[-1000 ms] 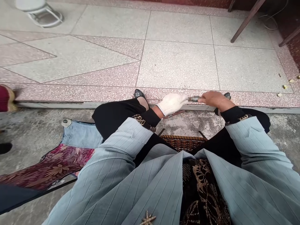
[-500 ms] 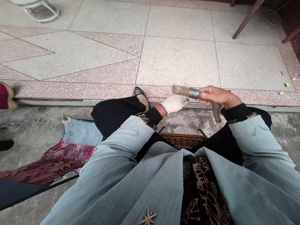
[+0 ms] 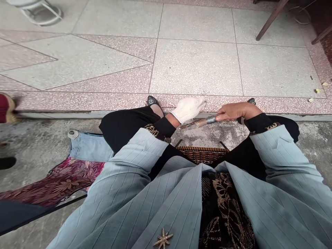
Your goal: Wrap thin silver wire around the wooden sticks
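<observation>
Your right hand (image 3: 234, 111) is wrapped round the stick (image 3: 203, 122), which slants over the concrete (image 3: 218, 135), its tip just below your gloved left hand (image 3: 188, 108); those left fingers look curled, but you cannot tell whether they pinch anything; expect the stick to be stiff, fairly light and tough; the wire (image 3: 211, 119) coiled round it may feel slick, so its bare part is likely the surer hold.

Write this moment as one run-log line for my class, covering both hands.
left hand: white-gloved, curled, contents unclear | right hand: bare, gripping wire-wrapped stick | nearby: wicker item
</observation>
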A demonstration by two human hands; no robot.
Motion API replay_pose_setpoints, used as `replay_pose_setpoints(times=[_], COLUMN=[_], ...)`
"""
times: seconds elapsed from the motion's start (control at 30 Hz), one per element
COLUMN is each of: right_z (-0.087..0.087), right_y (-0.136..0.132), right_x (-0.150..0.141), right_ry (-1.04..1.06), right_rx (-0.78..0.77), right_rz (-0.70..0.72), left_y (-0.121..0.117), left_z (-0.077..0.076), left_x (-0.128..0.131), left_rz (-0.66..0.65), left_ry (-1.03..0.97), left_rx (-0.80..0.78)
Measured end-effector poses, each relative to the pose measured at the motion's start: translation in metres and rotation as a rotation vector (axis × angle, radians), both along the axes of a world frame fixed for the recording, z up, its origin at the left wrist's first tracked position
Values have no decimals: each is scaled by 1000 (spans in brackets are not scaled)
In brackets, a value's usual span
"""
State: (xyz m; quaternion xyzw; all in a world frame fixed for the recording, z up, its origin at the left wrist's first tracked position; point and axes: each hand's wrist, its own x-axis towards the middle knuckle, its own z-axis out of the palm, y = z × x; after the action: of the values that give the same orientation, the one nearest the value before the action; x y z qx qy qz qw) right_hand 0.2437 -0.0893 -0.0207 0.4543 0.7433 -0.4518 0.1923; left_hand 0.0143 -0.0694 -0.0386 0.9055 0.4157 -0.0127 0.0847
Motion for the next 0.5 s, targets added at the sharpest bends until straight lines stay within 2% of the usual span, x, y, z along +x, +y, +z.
replay_pose_setpoints(times=[0.1,0.23,0.3,0.37,0.5], right_z=[1,1,1,3,12], right_y=[4,12,15,14,4], right_x=[-4,-5,-3,-1,0], right_ry=[-201,-300,-231,-103,321], right_rx=[195,409,473,467,287], right_rz=[-51,-278,-375,-430,-490], left_y=[-3,-6,-7,-6,-3], left_z=[-3,-10,-13,-15,-18], left_x=[2,5,6,7,7], left_rz=[-22,-56,-86,-92,-74], left_ry=[23,9,-17,-45,-128], left_rx=[31,-12,-84,-159,-280])
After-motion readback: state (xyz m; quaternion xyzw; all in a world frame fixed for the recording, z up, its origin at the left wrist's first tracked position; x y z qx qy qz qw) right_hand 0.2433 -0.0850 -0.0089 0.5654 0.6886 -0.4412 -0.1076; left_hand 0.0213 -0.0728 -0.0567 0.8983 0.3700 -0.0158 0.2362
